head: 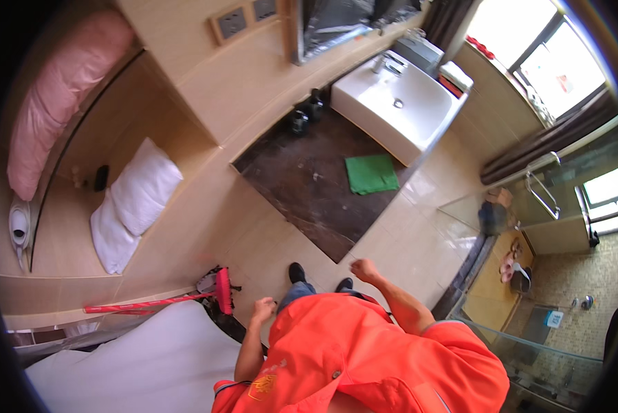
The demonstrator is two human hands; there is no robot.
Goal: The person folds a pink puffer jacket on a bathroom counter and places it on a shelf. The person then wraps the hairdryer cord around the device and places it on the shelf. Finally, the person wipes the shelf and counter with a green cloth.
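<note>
My left hand (263, 310) hangs beside my left hip, to the right of a pink-red broom (223, 290). Its fingers are bent, and a small dark spot shows at the fingertips; I cannot tell whether something is held. My right hand (365, 271) is curled in front of my right side, just below the near corner of a dark stone countertop (314, 206), apart from it, with nothing visible in it. A folded green cloth (372, 174) lies on the countertop, next to a white rectangular washbasin (391, 103) with a chrome faucet (390, 63).
Two dark bottles (299, 122) stand by the wall. White pillows (144, 191) and a pink bundle (71, 98) lie in and above a wall niche at left. A white-covered surface (149, 361) is at lower left. A glass shower door (495, 201) with a metal handle is at right.
</note>
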